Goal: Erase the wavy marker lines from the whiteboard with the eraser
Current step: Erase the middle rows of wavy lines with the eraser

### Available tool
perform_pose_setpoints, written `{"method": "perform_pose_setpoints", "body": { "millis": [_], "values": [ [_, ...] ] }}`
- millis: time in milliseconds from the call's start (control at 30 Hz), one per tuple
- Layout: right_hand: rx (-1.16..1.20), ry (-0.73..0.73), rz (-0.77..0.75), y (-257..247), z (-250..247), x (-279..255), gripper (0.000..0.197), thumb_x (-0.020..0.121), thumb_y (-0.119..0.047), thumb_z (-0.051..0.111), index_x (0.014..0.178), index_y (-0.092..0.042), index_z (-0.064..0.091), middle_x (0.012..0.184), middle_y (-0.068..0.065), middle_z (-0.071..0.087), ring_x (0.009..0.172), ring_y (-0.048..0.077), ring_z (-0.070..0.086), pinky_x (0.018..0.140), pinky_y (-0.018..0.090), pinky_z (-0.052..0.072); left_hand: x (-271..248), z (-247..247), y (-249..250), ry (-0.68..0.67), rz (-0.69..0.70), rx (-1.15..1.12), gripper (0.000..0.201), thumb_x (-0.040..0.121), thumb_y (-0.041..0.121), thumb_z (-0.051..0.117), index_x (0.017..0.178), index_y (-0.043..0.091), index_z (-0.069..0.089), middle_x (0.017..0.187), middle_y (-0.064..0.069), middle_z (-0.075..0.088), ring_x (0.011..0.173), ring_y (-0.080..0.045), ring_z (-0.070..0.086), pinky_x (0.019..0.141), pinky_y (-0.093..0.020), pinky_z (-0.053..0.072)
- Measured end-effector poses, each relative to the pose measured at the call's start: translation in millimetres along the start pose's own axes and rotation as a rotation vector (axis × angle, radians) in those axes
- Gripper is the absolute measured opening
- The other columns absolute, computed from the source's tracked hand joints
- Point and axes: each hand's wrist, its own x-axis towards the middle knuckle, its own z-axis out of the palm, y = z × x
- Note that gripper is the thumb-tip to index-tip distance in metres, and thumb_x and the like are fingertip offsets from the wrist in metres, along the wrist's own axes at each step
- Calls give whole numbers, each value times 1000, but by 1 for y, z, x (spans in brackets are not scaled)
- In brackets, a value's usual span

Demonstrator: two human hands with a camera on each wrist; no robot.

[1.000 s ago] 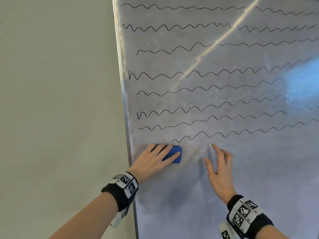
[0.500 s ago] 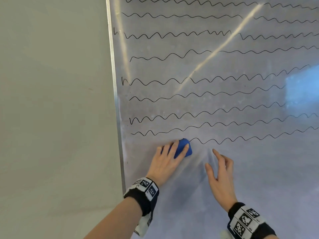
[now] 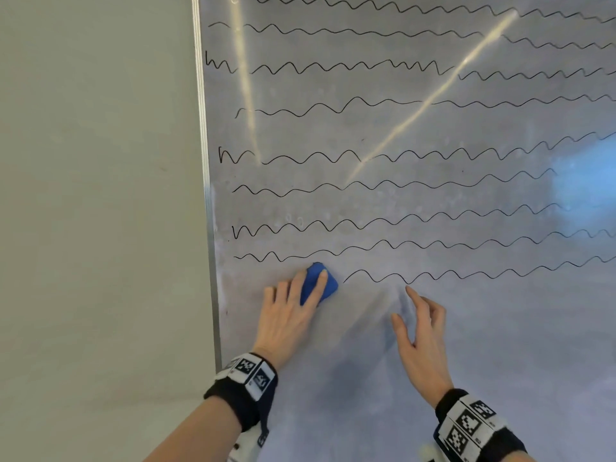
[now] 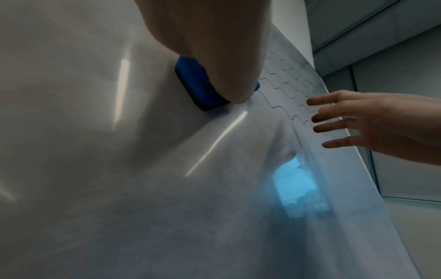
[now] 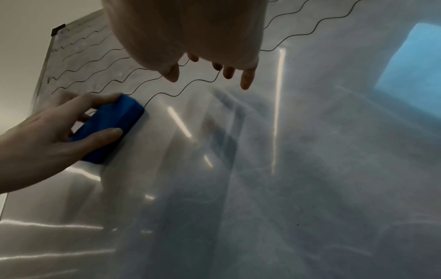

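Head view shows the whiteboard [image 3: 433, 328] filling the centre and right of the frame, a glossy grey-white sheet streaked with pale reflections and a soft blue glare at the right edge; its thin metal frame [image 3: 208, 195] runs down just left of centre, with a matt beige wall [image 3: 93, 195] beyond it. Wavy marker lines [image 3: 366, 225], thin and black, cross the upper two thirds of the board in uneven rows; the lowest row [image 3: 466, 273] begins just right of the eraser [image 3: 328, 283], and the board below it is cloudy and smeared. The eraser is a small blue block with rounded corners, lying flat against the board in the lower centre of the frame; in the left wrist view a darker strip shows along its underside where it meets the board. The left hand [image 3: 290, 315] has its grip closed on the eraser, fingers laid over its back and the thumb along its side, as the right wrist view shows plainly. The right hand [image 3: 421, 341] is to the right of the eraser, below the lowest row, its grip slack and holding nothing, fingers spread and slightly bent toward the board; whether the fingertips touch the board cannot be told. Both wrists carry black bands [image 3: 245, 385] with square black-and-white printed markers.
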Motion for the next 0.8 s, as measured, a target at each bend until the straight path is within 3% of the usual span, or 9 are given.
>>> {"method": "perform_pose_setpoints", "body": {
  "millis": [67,167,233,367,533,600,667,733,800],
  "values": [
    [-4,17,3,4,-8,1,52,92,-15,56,140,-22,37,123,-4,29,112,4,35,91,-2,22,16,4,22,3,48,-8,86,65,17,81,140,17,39,120,-16,43,80,-26,36,67,-38,27],
    [-11,24,12,15,-23,2,52,92,-14,55,140,-19,37,123,-3,29,110,4,34,84,-7,21,35,11,57,-10,109,-10,78,72,20,77,140,18,39,123,-15,44,80,-26,37,68,-38,29],
    [-11,19,9,19,-27,4,52,92,-15,55,141,-23,36,124,-4,29,111,3,34,89,-1,22,38,15,62,-16,150,3,75,75,21,75,140,19,40,125,-15,44,81,-27,38,72,-40,31],
    [-20,8,9,31,-37,9,52,93,-18,54,142,-22,35,125,-7,27,119,10,35,104,24,26,26,15,51,34,166,39,75,76,14,71,143,19,38,126,-14,45,82,-27,38,72,-39,29],
    [-10,-9,0,42,-46,14,53,94,-18,53,143,-23,33,125,-9,26,121,10,34,109,30,25,-4,11,22,58,-57,9,59,86,19,51,143,20,38,126,-15,43,80,-27,39,69,-39,28],
    [-9,-10,5,47,-50,15,53,94,-18,53,143,-23,33,125,-9,26,120,10,34,107,26,25,-4,11,25,54,-113,-4,54,89,23,43,143,20,38,123,-15,41,80,-27,38,68,-38,26],
    [-14,-20,9,50,-53,16,54,94,-17,53,143,-21,33,124,-8,26,118,8,34,100,12,23,4,12,35,59,-130,-6,58,85,20,50,142,20,37,123,-15,42,79,-27,36,68,-38,25],
    [-15,-22,3,51,-55,15,54,93,-16,53,143,-19,33,125,-7,26,115,7,34,93,-1,19,19,12,49,49,-64,-8,73,75,11,62,142,20,37,126,-14,43,80,-26,37,68,-37,25],
    [-6,-21,-5,52,-56,14,53,93,-14,54,142,-17,34,126,-3,28,114,5,33,90,-6,17,38,13,66,49,25,14,72,74,4,52,142,21,38,129,-14,43,81,-26,38,69,-37,27]
  ]
}}
